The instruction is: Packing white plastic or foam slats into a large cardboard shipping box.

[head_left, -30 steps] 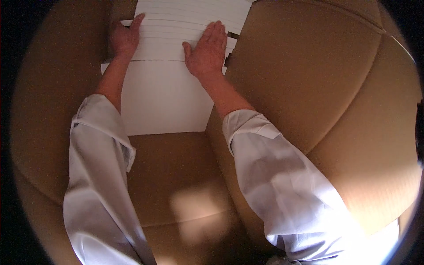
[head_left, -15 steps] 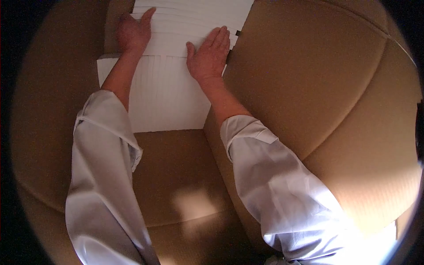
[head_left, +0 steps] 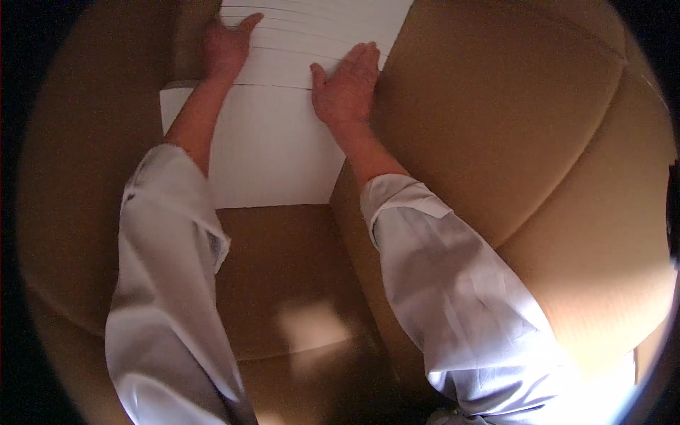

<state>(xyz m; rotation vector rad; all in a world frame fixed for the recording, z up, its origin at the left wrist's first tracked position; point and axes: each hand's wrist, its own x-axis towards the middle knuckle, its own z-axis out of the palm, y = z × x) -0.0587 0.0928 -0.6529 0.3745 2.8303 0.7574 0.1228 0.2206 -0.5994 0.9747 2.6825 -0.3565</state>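
A stack of flat white sheets or flattened cartons (head_left: 312, 35) lies at the far end of a large cardboard box, its layered edges showing as thin lines. Against the stack's left side rests my left hand (head_left: 228, 51), thumb stretched over the top; its other fingers are mostly hidden. My right hand (head_left: 347, 83) lies along the right edge, fingers straight and together, thumb apart on the white surface. Just nearer is a second white block or stack (head_left: 276, 145), with a straight front edge; my left forearm crosses its left part.
Tall brown cardboard walls (head_left: 496, 106) rise at the right and left. The brown box floor (head_left: 283, 276) lies nearer than the white stacks, with a patch of light on it. Bright light falls on the lower right wall.
Both hands have shifted slightly right along with the far stack. Its right edge, where some sheets stuck out unevenly with dark gaps, now looks straighter.
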